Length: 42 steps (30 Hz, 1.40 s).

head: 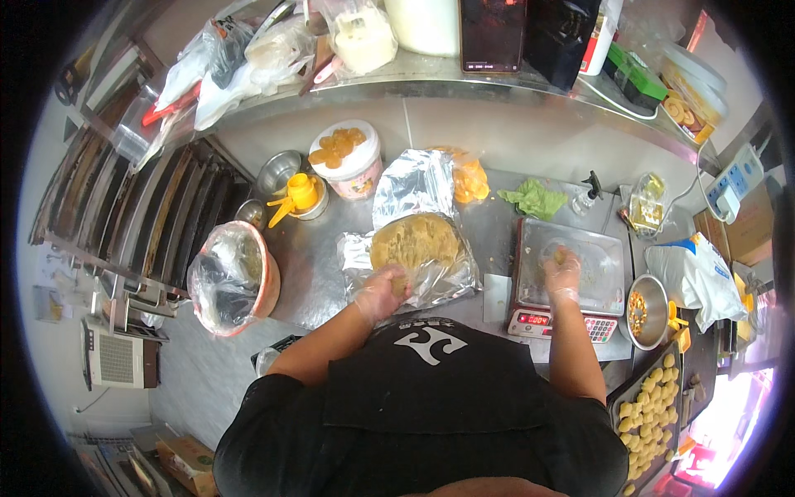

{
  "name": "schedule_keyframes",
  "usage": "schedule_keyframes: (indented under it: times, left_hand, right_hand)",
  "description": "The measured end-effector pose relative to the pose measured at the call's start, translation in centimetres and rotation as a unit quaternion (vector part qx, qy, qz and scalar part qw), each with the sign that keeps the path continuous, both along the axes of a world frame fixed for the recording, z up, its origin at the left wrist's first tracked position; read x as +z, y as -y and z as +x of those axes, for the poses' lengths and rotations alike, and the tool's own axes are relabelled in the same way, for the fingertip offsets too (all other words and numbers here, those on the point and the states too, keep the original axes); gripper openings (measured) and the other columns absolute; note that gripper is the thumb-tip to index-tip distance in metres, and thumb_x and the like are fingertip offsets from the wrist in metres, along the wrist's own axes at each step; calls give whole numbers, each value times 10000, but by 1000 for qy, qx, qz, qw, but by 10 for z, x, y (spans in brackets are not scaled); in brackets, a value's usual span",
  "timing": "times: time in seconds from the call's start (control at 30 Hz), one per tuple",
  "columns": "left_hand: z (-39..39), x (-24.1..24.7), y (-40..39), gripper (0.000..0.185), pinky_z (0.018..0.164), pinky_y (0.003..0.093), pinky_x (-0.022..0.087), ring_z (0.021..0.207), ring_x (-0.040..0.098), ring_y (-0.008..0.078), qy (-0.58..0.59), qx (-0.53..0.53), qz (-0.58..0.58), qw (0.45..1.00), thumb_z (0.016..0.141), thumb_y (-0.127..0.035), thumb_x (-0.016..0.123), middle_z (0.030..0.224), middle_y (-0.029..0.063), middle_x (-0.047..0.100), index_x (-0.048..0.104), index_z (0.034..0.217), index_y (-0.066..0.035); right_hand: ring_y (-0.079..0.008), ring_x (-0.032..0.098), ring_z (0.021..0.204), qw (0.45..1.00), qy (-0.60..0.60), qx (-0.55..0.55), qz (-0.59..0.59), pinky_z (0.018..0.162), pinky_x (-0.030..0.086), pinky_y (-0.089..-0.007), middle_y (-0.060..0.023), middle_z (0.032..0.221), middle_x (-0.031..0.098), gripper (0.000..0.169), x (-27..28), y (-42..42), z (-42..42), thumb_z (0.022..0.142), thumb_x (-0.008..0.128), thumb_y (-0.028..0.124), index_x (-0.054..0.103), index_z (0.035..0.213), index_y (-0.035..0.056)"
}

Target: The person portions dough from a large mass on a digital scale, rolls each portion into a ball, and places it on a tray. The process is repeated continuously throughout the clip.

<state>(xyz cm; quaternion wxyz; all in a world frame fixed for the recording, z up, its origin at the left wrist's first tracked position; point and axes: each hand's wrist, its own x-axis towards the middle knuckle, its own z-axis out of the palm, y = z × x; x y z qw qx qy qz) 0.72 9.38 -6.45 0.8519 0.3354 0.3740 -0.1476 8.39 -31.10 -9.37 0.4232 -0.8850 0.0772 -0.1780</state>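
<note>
A large block of brownish-yellow paste (417,241) lies on crumpled aluminium foil (413,186) on the metal worktop. At the near edge of that block is my left hand (380,293), in a clear plastic glove, with its fingers closed around a lump of paste (399,286). My right hand (563,278), gloved the same way, is over the pan of a digital scale (596,261). Its fingertips grip a small lump of paste (561,255); whether this touches the pan, I cannot tell. Red digits glow on the scale's front.
Left stands a lined plastic tub (270,292); behind it are a yellow cup (302,191) and a white bucket (354,177). A steel bowl (661,310) and a tray of small dough-like balls (652,404) are right. Along the back runs a loaded shelf (428,87).
</note>
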Motion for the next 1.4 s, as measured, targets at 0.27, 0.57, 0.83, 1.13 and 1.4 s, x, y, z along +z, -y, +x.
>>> schedule_keyframes:
  times: [0.27, 0.57, 0.83, 1.13, 1.4]
  left_hand:
    - [2, -15, 1, 237, 689, 327, 517, 894, 569, 189, 65, -73, 57, 994, 880, -102, 608, 1013, 40, 569, 528, 1100, -140]
    - [-15, -6, 10, 283, 688, 350, 525, 825, 564, 242, 2, -29, 71, 997, 874, -94, 633, 1072, 92, 553, 521, 1134, -111]
    - [-6, -3, 22, 298, 687, 362, 519, 818, 563, 247, -11, -24, 92, 995, 888, -129, 633, 1071, 88, 555, 513, 1161, -121]
    - [-1, -13, 24, 301, 692, 360, 515, 843, 557, 250, -2, -46, 82, 996, 900, -139, 623, 1087, 89, 546, 502, 1175, -121]
    - [-3, -15, 23, 305, 721, 389, 521, 860, 565, 270, -6, -39, 83, 996, 907, -122, 601, 1128, 104, 528, 484, 1188, -103]
  right_hand:
    - [-297, 582, 1110, 990, 81, -94, 66, 977, 436, -387, -212, 1183, 609, 417, 4, 37, -14, 839, 620, 155, 573, 1203, -44]
    - [-195, 616, 994, 960, 89, -147, 219, 911, 453, -298, -116, 1062, 667, 385, 91, 47, -54, 845, 673, 194, 619, 1158, -23]
    - [-160, 612, 911, 957, 55, -142, 248, 828, 470, -287, -90, 1026, 669, 315, 75, 42, -56, 858, 666, 154, 644, 1139, 13]
    - [-255, 662, 918, 990, -106, -76, 46, 843, 488, -320, -111, 982, 699, 310, 61, 51, -53, 861, 647, 211, 664, 1119, 40]
    - [-354, 469, 1272, 939, -98, 92, -316, 1063, 375, -416, -183, 1357, 523, 509, 50, 35, -39, 871, 634, 321, 551, 1333, 125]
